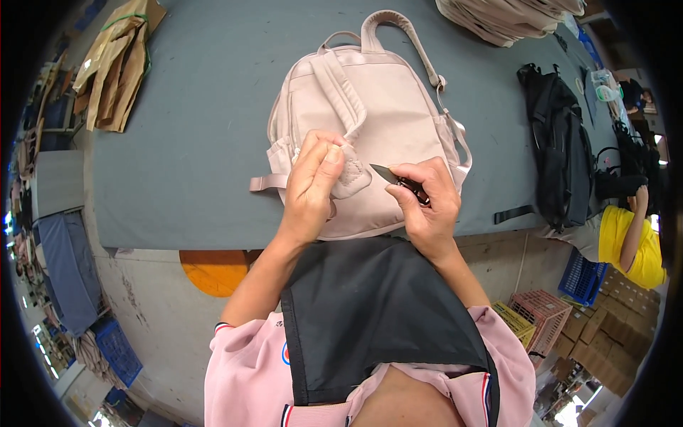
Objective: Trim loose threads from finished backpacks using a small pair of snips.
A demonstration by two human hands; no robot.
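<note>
A pale pink backpack (pixel 398 85) lies on the grey-covered table in front of me, its top pointing away. My left hand (pixel 307 186) is closed on the stitched end of a shoulder strap (pixel 351 178), lifted over the lower part of the bag. In my right hand (pixel 435 203) are small black thread snips (pixel 385 173), gripped between thumb and fingers. Their pointed tip faces the strap end, with a small gap between them. The second strap (pixel 398 20) loops up at the bag's top right.
Brown paper sheets (pixel 117 67) lie at the table's far left, and a pale stack (pixel 501 18) at the far right. A black backpack (pixel 558 142) rests on the right side. Beyond it, another person in a yellow shirt (pixel 626 242) stands by the table. Plastic crates (pixel 538 317) sit below.
</note>
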